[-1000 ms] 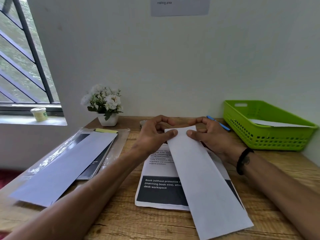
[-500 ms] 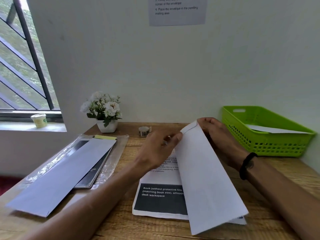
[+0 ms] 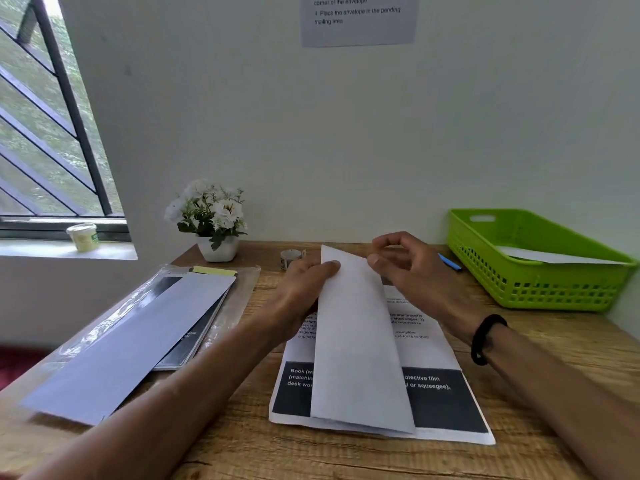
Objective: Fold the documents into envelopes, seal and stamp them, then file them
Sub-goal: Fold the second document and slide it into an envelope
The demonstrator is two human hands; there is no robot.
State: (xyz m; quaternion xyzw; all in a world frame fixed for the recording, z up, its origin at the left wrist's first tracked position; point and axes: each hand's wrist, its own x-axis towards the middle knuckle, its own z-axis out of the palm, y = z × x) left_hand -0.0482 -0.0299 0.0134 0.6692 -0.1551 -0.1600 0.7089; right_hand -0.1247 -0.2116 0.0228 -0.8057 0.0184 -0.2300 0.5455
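Folded paper (image 3: 356,344) now lies lower over the printed sheet (image 3: 433,348) on the desk (image 3: 242,452). Left hand (image 3: 301,292) pinches its top edge; right hand (image 3: 408,268) has let go, fingers loosely curled.

On the wall notice (image 3: 358,20) above your desk you read "corner of the envelope" and "4 Place the envelope in the pending mailing area". The printed sheet (image 3: 436,386) before you shows "Book", "desk", "protective film" and, seemingly, "or squeegee)"; its smaller lines blur.
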